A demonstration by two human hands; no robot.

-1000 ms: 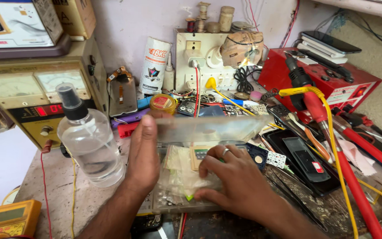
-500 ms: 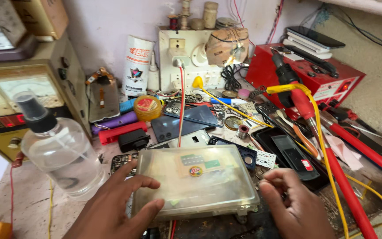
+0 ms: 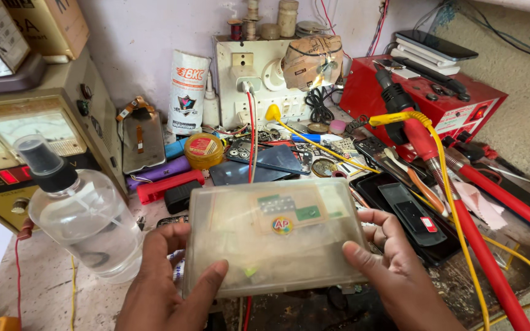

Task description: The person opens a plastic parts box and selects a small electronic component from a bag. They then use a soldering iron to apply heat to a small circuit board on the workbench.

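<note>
Both hands grip a translucent plastic parts box by its short ends: the left hand wraps the left end with the thumb pressed on the lid near the front left corner, and the right hand clasps the right end, thumb on the lid and fingers curled behind the edge. The box is lifted flat, lid up, just above the front middle of the cluttered workbench, over a red wire that runs under it. Small green and pale parts and a round sticker show dimly through the lid.

Just left of the left hand stands a clear spray bottle with a black nozzle. Behind the box lie a red plastic case, a round yellow tin and a dark phone panel; to the right rests a black tray beside red-handled probes.

The step in hand looks like holding the closed box level for handling. Opening it would likely call for steadying one end while a thumb lifts the lid edge, keeping it flat so small parts stay put.
</note>
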